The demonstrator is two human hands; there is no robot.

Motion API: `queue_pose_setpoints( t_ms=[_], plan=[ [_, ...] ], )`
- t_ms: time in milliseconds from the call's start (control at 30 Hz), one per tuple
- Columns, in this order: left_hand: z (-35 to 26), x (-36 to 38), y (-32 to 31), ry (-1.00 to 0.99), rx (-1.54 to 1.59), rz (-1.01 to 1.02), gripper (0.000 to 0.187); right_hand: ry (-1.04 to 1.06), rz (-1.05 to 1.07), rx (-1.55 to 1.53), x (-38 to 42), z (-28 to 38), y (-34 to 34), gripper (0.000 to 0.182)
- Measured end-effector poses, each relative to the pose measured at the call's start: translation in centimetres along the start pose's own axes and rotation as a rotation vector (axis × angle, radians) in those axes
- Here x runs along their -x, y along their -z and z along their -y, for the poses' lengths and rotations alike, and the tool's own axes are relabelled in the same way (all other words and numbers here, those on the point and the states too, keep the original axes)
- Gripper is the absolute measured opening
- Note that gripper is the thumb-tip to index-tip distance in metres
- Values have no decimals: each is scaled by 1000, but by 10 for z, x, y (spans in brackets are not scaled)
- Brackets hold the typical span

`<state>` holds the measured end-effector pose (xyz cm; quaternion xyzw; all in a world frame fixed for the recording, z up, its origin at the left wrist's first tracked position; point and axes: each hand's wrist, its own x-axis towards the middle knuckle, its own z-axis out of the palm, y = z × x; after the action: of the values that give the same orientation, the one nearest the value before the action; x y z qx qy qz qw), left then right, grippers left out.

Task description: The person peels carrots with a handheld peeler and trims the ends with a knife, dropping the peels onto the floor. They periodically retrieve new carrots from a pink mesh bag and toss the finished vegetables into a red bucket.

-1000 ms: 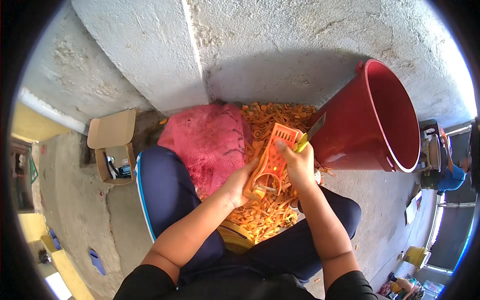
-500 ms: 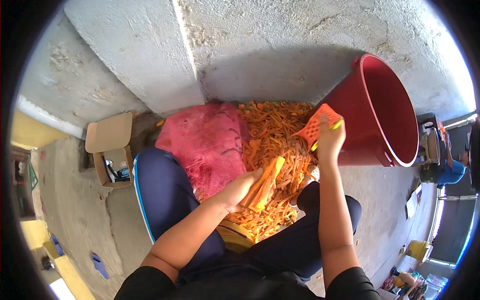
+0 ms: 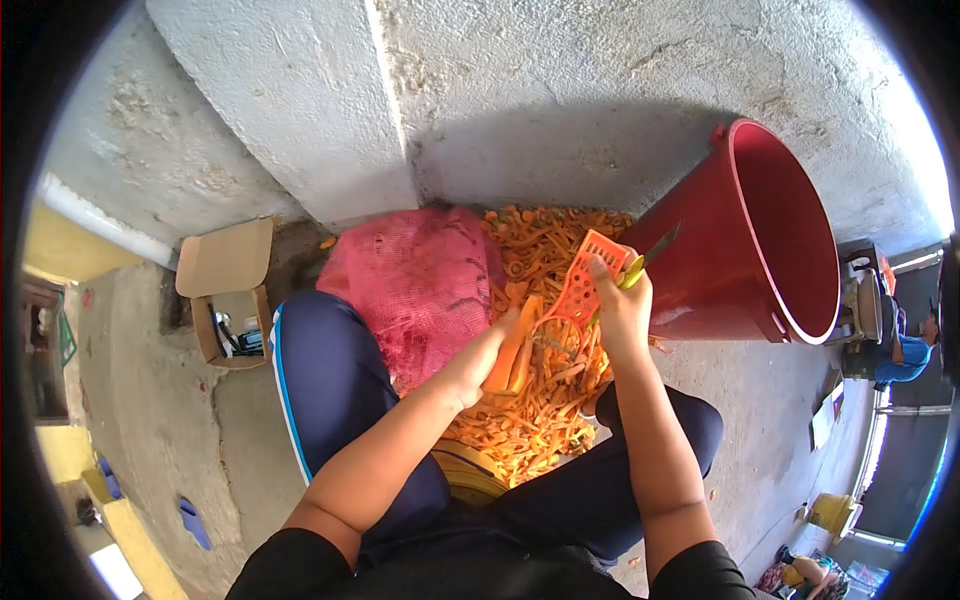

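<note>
Long orange vegetable pieces (image 3: 514, 352) rest in my left hand (image 3: 478, 368), its fingers wrapped along their left side. My right hand (image 3: 626, 308) grips a knife with a yellow-green handle (image 3: 632, 272); its dark blade (image 3: 662, 243) points up and right. The same hand holds a perforated orange plastic tool (image 3: 580, 290), whose lower end is close to the pieces in my left hand. Under both hands lies a heap of orange peelings and strips (image 3: 545, 240). A pink mesh sack (image 3: 410, 275) lies against the heap's left side.
A large red bucket (image 3: 690, 260) leans at the right of the heap. An open cardboard box (image 3: 235, 300) sits at left on the concrete floor (image 3: 160, 400). Behind the heap stands a rough wall (image 3: 540, 80). At far right is a person in blue (image 3: 905, 355).
My right hand has moved left and down with the orange tool, closer to my left hand. The knife blade now shows. The pieces in my left hand stand more upright.
</note>
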<state>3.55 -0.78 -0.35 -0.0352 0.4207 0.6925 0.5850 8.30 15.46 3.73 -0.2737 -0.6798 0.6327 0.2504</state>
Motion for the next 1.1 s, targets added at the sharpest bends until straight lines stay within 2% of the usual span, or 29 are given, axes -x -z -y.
queue_pose_setpoints(
  t_ms=[67, 100, 167, 400, 533, 633, 733, 800, 867, 900, 933, 967, 1067, 1100],
  plan=[
    [9, -9, 14, 70, 247, 29, 34, -55, 33, -66, 7, 4, -6, 16],
    [10, -11, 15, 80, 219, 40, 35, -115, 44, -135, 13, 8, -9, 16],
    [12, -13, 16, 100, 163, 57, 36, -71, 108, -111, 19, 4, -14, 17],
    [-4, 0, -10, 123, 314, -31, 32, -41, 188, 48, 28, 2, -25, 17],
    [7, -10, 1, 105, 348, -6, 29, 32, 132, 117, 31, 4, -30, 18],
    [5, -6, -2, 129, 312, 4, 29, 33, 92, 285, 30, -3, -31, 16],
    [9, 0, 0, 145, 193, 39, 33, 215, -109, 458, 12, -23, -18, 14],
    [15, 4, 3, 159, 81, 74, 37, 295, -309, 462, -22, -16, 9, 14],
    [13, 6, 9, 156, 139, 265, 39, 251, -464, 439, -43, -20, 40, 14],
    [9, 6, 9, 130, 150, 240, 40, 179, -471, 318, -41, -11, 43, 14],
    [3, 5, 9, 99, 167, 215, 42, 111, -469, 199, -38, -1, 45, 14],
    [0, 6, 11, 92, 107, 155, 41, 161, -442, 231, -36, 0, 42, 16],
    [0, 2, 10, 119, 137, -45, 38, 218, -212, 248, -14, -1, 20, 15],
    [4, -3, 9, 97, 238, -78, 35, 164, -130, 183, -5, 0, 10, 15]
  ],
)
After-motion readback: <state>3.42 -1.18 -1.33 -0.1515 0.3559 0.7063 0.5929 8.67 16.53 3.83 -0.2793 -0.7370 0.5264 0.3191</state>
